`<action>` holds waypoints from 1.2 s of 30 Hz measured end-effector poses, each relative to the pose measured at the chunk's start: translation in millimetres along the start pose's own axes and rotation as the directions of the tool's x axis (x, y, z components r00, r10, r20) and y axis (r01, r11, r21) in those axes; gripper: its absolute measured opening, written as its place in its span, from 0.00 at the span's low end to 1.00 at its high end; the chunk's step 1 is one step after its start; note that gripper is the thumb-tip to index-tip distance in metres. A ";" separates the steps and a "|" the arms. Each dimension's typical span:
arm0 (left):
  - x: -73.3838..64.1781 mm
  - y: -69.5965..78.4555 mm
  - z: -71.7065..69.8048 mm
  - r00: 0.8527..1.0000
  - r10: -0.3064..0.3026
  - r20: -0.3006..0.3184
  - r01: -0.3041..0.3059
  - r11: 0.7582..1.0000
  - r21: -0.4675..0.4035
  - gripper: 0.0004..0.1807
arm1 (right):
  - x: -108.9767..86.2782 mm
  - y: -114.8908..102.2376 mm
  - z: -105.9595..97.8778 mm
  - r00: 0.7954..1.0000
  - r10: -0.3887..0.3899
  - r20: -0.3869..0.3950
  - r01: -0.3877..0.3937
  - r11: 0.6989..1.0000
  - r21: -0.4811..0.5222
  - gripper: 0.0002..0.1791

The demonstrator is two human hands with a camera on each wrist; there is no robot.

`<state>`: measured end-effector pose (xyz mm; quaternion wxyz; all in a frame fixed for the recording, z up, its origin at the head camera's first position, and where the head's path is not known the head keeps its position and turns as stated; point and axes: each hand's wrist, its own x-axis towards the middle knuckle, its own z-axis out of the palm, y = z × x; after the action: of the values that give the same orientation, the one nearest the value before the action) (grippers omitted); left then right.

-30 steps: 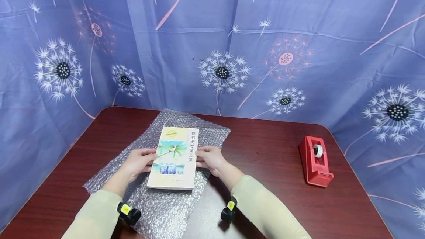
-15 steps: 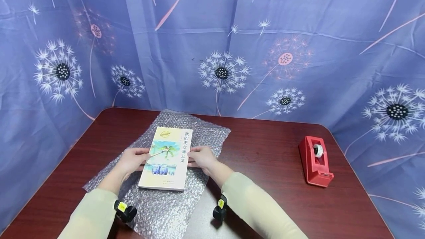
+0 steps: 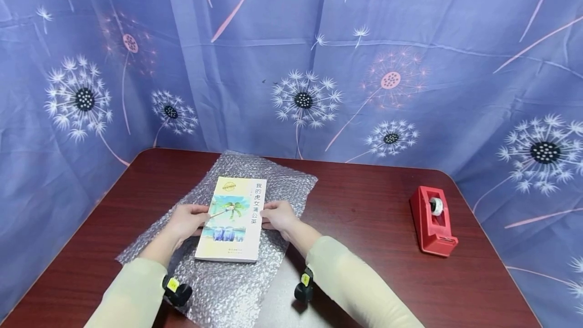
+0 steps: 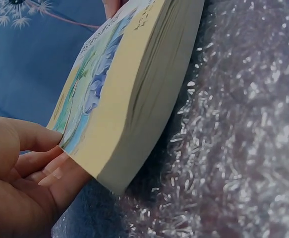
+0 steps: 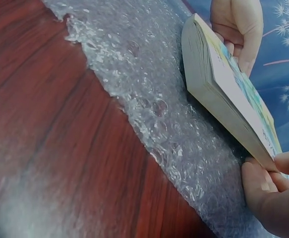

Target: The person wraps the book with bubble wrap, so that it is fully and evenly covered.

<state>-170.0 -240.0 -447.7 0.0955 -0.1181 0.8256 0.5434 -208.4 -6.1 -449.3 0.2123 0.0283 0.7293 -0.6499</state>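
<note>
A thick paperback book (image 3: 230, 219) with a palm-tree picture on its cover lies face up over a sheet of bubble wrap (image 3: 218, 292). At its left edge my left hand (image 3: 184, 221) pinches it, thumb on the cover and fingers beneath, as the left wrist view shows with the book (image 4: 109, 114) close by. The right hand (image 3: 281, 219) grips the opposite edge in the same way; in the right wrist view its thumb and fingers (image 5: 260, 186) hold the spine side. A dark gap shows under the book, so it seems slightly raised at the near end.
A red tape dispenser (image 3: 434, 221) with a roll of tape stands on the right side of the dark wooden table (image 3: 364, 206). A blue curtain (image 3: 255, 65) with dandelion prints hangs behind the table and along both sides.
Held by both hands, the book first shifted left over the bubble wrap, then slightly back to the right and a little nearer. The tape dispenser stays put.
</note>
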 end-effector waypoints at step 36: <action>3.3 32.3 85.5 0.999 -0.039 0.015 0.040 0.989 -0.142 0.20 | -24.5 18.8 -87.4 0.997 0.029 -0.065 -0.029 1.000 0.013 0.16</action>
<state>-180.3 -149.3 -453.9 0.1028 -0.1376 0.7818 0.5994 -204.1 86.5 -452.7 0.1974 0.0615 0.7314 -0.6498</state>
